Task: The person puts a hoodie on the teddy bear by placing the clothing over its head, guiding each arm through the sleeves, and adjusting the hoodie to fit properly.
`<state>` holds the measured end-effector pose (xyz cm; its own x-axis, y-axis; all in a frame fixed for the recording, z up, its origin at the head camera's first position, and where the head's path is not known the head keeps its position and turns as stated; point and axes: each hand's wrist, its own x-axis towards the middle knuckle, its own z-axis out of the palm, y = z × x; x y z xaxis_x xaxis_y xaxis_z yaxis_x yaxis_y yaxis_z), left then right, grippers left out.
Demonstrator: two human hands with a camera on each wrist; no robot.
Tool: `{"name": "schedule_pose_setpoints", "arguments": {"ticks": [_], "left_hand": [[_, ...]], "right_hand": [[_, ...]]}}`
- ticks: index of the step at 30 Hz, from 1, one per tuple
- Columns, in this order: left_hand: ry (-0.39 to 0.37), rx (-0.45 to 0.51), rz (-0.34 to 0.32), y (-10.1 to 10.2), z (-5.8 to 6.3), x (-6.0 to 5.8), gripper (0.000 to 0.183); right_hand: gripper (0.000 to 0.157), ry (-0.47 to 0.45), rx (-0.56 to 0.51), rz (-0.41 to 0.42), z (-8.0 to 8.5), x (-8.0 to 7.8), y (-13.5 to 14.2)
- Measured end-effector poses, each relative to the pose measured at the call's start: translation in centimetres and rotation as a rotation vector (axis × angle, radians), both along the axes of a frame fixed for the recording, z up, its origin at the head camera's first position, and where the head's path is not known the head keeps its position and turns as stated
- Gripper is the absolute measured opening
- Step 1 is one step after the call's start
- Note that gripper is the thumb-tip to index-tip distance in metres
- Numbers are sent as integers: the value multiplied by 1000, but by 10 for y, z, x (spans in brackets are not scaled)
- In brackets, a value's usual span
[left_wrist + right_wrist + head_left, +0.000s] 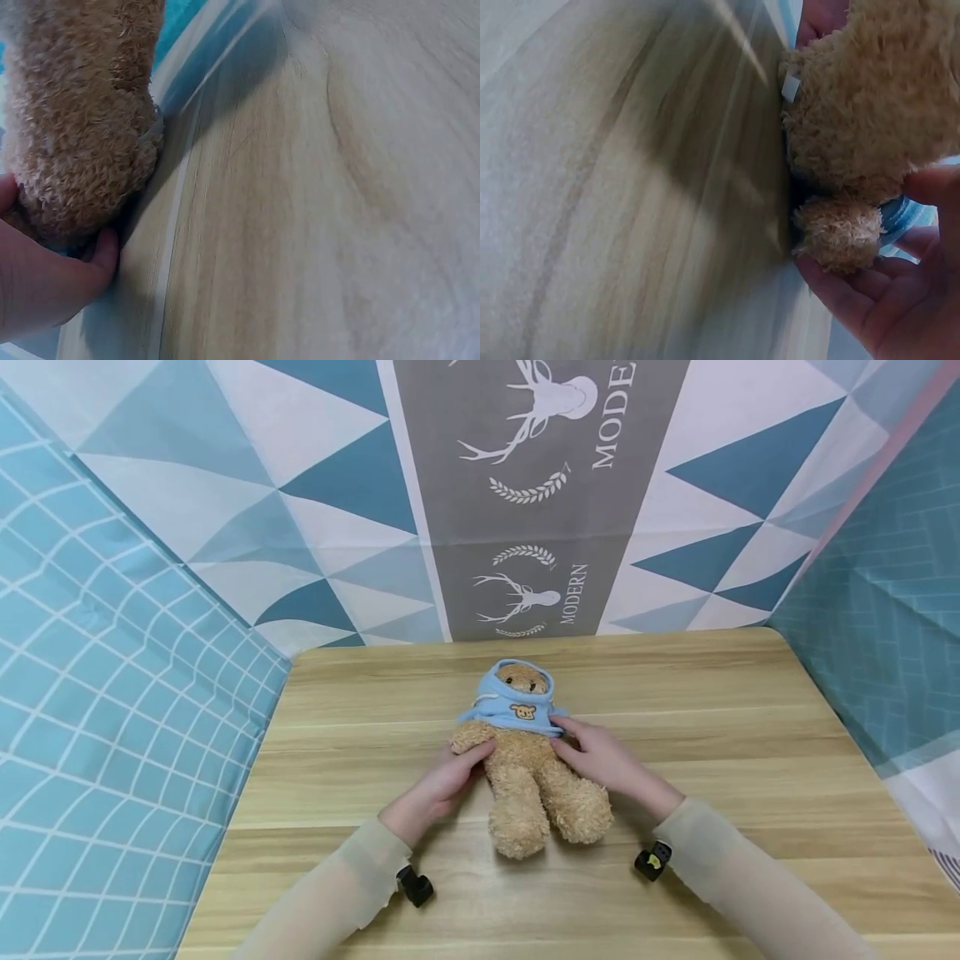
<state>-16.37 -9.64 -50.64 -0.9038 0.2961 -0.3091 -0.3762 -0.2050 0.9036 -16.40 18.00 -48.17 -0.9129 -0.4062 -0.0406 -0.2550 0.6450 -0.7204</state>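
A light-brown teddy bear (517, 756) lies on its back on the wooden table, legs toward me. It wears a light-blue hoodie (498, 710) with a dog patch on the chest, the hood up around its face. My left hand (447, 778) holds the bear's side below one arm, thumb on top and fingers reaching beneath. On the other side, my right hand (600, 760) grips the bear near the hoodie's hem, its thumb against the belly. The right wrist view shows fingers (844, 296) under a furry paw (840, 232) and a small white tag (790, 88) on the plush.
The wooden table (360, 693) has rounded far corners. Patterned cloth (337, 502) hangs behind it, with a blue grid cloth (112, 693) on the left and a teal cloth (892, 593) on the right. Each wrist carries a small black camera (415, 887).
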Motion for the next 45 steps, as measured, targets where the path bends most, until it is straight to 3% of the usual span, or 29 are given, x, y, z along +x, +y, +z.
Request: {"name": "schedule_pose_setpoints", "arguments": {"ticks": [9, 13, 16, 21, 26, 32, 36, 39, 41, 43, 45], "left_hand": [[-19, 71, 113, 8, -1, 0, 51], [-49, 138, 153, 8, 5, 0, 46], [5, 124, 162, 5, 13, 1, 47], [169, -14, 187, -3, 30, -1, 49], [314, -230, 245, -8, 47, -2, 32], [605, -565, 263, -14, 67, -8, 23], [760, -797, 227, -14, 76, -12, 25], [808, -856, 118, -10, 77, -13, 27], [821, -823, 14, -7, 75, -13, 29], [816, -731, -85, -4, 73, -12, 33], [794, -619, -133, -4, 70, -11, 40]], "right_hand": [[64, -92, -50, 5, -1, 2, -3], [62, -60, -63, 25, -5, 3, -5], [59, -28, -68, 26, -7, 3, -5], [58, -33, -100, 21, -8, 3, -5], [57, -26, -111, 25, -5, 2, -6], [57, -19, -126, 26, -2, 2, -5], [58, -36, -132, 25, -1, 1, -3], [59, -45, -139, 26, -2, 1, 0], [57, -36, -138, 24, -2, 1, 3], [52, -45, -128, 19, -2, 0, 8], [45, -54, -92, -15, 0, -1, 15]]}}
